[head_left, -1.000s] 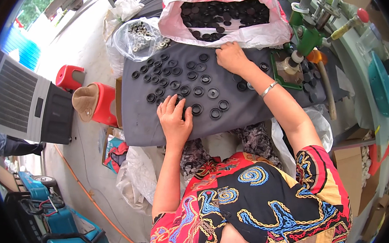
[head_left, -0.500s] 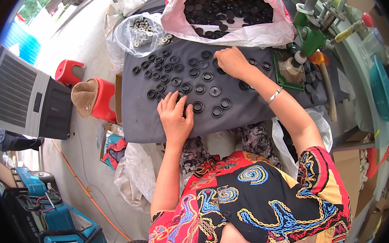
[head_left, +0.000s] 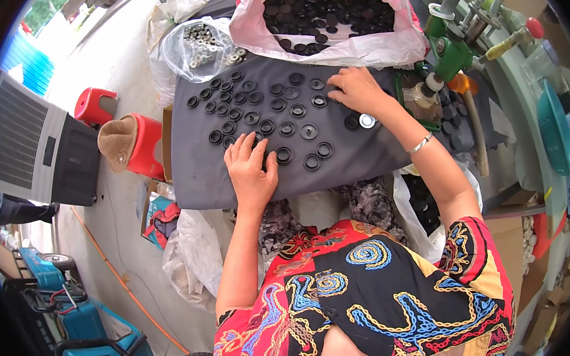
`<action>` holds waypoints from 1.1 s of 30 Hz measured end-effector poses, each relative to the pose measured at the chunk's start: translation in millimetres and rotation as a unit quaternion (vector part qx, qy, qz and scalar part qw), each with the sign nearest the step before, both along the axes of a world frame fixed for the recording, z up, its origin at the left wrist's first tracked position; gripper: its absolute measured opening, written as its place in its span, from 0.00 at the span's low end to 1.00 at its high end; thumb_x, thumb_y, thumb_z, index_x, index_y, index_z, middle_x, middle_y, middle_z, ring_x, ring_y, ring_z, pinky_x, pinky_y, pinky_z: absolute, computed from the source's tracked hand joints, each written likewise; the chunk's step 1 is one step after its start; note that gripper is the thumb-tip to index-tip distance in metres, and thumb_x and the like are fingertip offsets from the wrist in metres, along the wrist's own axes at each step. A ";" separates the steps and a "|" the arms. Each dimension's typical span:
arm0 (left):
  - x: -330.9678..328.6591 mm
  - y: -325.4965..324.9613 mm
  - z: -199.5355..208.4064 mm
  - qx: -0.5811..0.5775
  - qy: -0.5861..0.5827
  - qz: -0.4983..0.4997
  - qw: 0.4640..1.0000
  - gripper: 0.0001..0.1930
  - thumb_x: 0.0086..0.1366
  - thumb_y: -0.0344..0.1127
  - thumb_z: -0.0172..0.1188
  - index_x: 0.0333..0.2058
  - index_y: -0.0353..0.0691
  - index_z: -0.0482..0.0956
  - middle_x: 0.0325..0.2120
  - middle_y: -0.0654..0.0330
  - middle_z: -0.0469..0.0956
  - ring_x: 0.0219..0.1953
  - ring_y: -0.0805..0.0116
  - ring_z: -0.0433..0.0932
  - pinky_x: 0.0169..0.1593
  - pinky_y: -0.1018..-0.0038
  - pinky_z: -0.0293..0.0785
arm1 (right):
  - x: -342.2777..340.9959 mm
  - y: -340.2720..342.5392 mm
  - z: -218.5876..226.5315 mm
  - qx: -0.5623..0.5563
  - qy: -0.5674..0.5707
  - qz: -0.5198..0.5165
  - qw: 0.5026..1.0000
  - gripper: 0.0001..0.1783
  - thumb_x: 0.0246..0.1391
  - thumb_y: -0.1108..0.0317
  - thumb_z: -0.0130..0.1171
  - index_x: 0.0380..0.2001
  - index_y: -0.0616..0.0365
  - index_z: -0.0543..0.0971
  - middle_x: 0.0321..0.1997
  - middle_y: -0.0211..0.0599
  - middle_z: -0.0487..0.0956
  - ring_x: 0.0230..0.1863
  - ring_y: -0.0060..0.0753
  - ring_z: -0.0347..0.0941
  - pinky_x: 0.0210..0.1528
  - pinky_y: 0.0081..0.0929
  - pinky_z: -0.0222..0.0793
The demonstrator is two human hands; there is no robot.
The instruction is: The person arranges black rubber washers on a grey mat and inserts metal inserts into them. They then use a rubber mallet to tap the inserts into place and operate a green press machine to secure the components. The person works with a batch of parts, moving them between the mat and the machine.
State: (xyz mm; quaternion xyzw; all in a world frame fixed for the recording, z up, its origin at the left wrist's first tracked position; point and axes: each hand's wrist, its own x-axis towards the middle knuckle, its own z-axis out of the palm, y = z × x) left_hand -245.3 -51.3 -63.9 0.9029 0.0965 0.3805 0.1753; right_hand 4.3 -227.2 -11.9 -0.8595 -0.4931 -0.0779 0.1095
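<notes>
Through the head camera, the only view I have, I see the person's two bare hands working above a counter [head_left: 218, 183] which is covered with dark grey cloth. Many black round discs [head_left: 284, 155] lie spread on this cloth, most of them in the middle and on the left part, some touching and others a little apart. The left hand [head_left: 252, 172] is at the near side of the discs with palm down, its thumb set apart from the fingers and the fingertips at a disc; I see this hand as opened, not closed around anything. The right hand [head_left: 360, 91] is farther away, at the right part of the discs, with its fingers bent downward; whether it grips a disc I cannot tell, because the fingers hide it. Under its wrist, one silver-coloured disc [head_left: 367, 121] lies just beside a black one. At the far edge, a white sack [head_left: 346, 54] stands with its mouth open and shows many black pieces inside. To the left of it there is a clear plastic bag [head_left: 206, 72] with small metal parts [head_left: 206, 35]. On the right side I see a green press [head_left: 453, 61] and, near it, a wooden handle [head_left: 477, 128].
</notes>
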 end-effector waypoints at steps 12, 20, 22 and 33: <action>-0.2 1.1 1.8 0.019 -0.002 0.012 1.000 0.14 0.52 0.30 0.65 0.40 0.38 0.83 0.48 0.50 0.79 0.54 0.49 0.73 0.59 0.57 0.63 | -0.5 15.8 -10.3 0.020 -0.016 -0.024 0.999 0.12 0.51 0.60 0.63 0.39 0.48 0.84 0.39 0.34 0.79 0.50 0.42 0.73 0.52 0.42 0.63; 0.4 0.2 0.3 0.003 -0.001 0.003 1.000 0.14 0.53 0.32 0.65 0.40 0.37 0.82 0.48 0.49 0.78 0.55 0.47 0.72 0.61 0.53 0.61 | 20.4 8.0 -20.1 -0.010 0.060 -0.098 0.993 0.12 0.52 0.70 0.56 0.36 0.46 0.86 0.39 0.40 0.81 0.48 0.46 0.76 0.52 0.47 0.66; 0.1 -2.1 3.5 0.009 -0.001 0.011 1.000 0.15 0.52 0.30 0.66 0.40 0.38 0.83 0.48 0.50 0.79 0.55 0.49 0.73 0.60 0.57 0.63 | 20.4 10.6 -19.1 -0.016 0.009 -0.122 0.992 0.13 0.51 0.72 0.55 0.35 0.46 0.86 0.38 0.40 0.81 0.47 0.46 0.76 0.51 0.47 0.66; -0.5 0.1 -1.4 0.005 0.002 0.004 1.000 0.14 0.53 0.32 0.65 0.40 0.37 0.82 0.48 0.49 0.78 0.55 0.48 0.73 0.60 0.53 0.61 | -16.0 6.4 -3.9 -0.081 -0.035 -0.096 0.991 0.15 0.45 0.56 0.66 0.31 0.54 0.84 0.36 0.38 0.81 0.47 0.42 0.74 0.50 0.44 0.63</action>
